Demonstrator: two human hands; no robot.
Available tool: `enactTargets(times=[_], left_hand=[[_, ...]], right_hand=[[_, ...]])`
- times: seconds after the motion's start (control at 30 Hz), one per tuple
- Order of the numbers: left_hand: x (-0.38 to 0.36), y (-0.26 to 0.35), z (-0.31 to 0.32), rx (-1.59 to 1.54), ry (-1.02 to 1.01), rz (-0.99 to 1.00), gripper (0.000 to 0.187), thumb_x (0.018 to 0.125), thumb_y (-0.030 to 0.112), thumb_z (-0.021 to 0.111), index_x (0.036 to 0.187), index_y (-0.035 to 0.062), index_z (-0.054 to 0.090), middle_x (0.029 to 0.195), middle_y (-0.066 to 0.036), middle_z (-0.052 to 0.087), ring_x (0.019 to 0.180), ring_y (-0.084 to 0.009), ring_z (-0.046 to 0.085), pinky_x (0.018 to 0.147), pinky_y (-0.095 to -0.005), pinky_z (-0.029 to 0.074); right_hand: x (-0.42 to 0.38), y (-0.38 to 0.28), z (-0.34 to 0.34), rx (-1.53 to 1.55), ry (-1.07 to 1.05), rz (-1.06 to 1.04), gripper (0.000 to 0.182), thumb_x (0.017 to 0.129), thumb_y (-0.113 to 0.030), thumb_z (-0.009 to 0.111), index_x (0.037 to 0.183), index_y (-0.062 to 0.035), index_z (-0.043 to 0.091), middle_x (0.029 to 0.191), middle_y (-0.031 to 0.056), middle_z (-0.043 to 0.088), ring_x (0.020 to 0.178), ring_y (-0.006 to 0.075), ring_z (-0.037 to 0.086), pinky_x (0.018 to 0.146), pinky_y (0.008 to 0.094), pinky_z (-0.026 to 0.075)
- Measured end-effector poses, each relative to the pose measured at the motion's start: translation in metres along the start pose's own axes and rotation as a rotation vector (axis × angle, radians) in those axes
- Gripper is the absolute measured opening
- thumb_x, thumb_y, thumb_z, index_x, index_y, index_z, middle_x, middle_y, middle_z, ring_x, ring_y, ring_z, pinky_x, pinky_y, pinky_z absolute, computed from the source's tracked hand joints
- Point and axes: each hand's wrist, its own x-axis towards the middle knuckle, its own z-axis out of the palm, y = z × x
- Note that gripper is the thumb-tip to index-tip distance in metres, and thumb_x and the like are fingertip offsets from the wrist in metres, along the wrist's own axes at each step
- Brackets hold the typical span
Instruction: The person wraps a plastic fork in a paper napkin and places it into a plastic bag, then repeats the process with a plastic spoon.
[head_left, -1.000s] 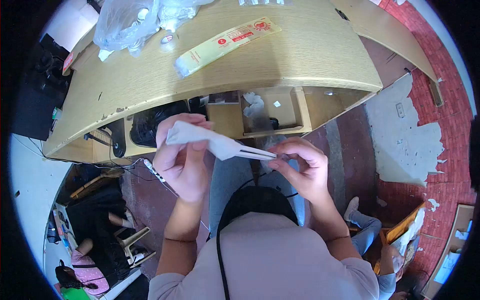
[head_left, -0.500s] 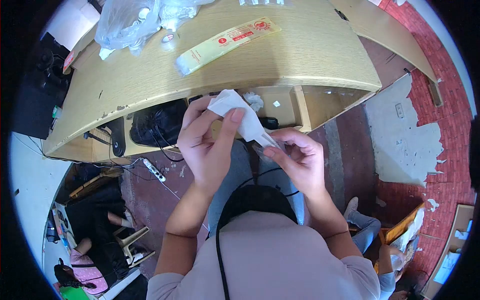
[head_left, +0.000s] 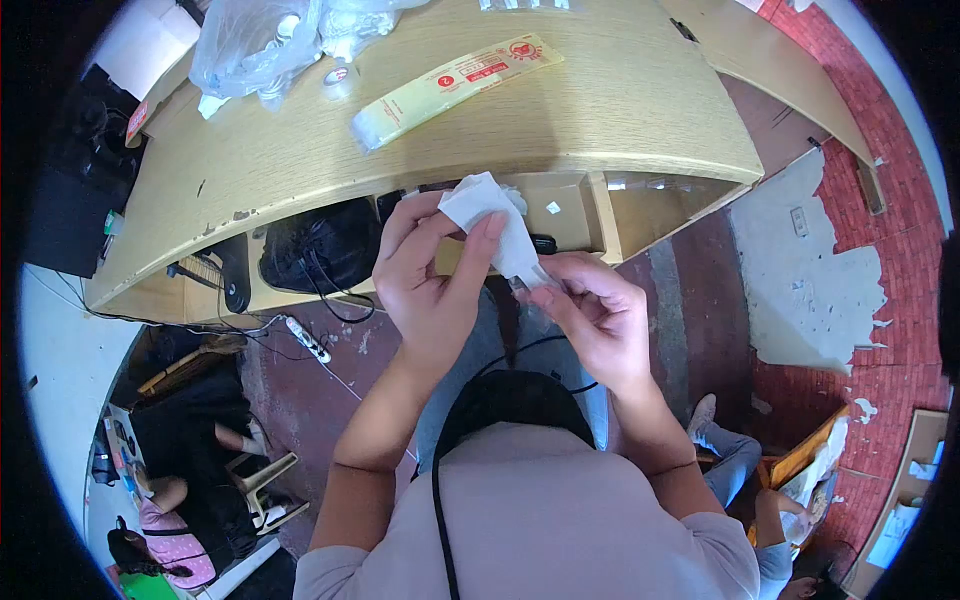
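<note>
In front of the table's edge, my left hand [head_left: 428,275] pinches a folded white paper tissue [head_left: 512,243] between thumb and fingers. Its lower end reaches down to my right hand [head_left: 602,315], which is closed on a small clear plastic bag [head_left: 538,316]. The tissue's end overlaps the mouth of that bag. Both hands are held up over my lap. On the table beyond them lies a long yellow plastic packet [head_left: 455,92] with red print.
A clear carrier bag [head_left: 245,50] with things inside and a roll of tape [head_left: 340,80] sit on the wooden table [head_left: 640,110]. Below its top, an open drawer [head_left: 578,205] and a black bag [head_left: 315,250] show. People sit at lower left and right.
My left hand has shifted right with the tissue, closer to my right hand, and less of the tissue shows between them. My right hand has stayed almost in place.
</note>
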Motion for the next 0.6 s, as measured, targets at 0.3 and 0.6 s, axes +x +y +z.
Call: enactTargets(times=[0.3, 0.6], left_hand=[[-0.002, -0.009, 0.004, 0.058, 0.036, 0.096, 0.016, 0.072, 0.003, 0.074, 0.085, -0.0034, 0.066, 0.087, -0.01, 0.059, 0.067, -0.0143, 0.058, 0.06, -0.0233, 0.047], [-0.006, -0.015, 0.006, 0.079, 0.058, 0.077, 0.016, 0.07, 0.006, 0.076, 0.081, -0.0011, 0.067, 0.084, -0.01, 0.059, 0.07, -0.0175, 0.058, 0.061, -0.0264, 0.047]], right_hand=[[0.001, 0.005, 0.004, -0.202, 0.109, -0.119, 0.023, 0.08, 0.005, 0.064, 0.102, 0.0048, 0.06, 0.098, 0.0132, 0.061, 0.086, 0.0139, 0.06, 0.073, 0.0231, 0.048], [0.003, 0.004, 0.006, -0.329, 0.104, -0.147, 0.022, 0.08, 0.002, 0.065, 0.101, 0.0033, 0.061, 0.097, 0.0127, 0.062, 0.084, 0.0149, 0.061, 0.072, 0.0247, 0.049]])
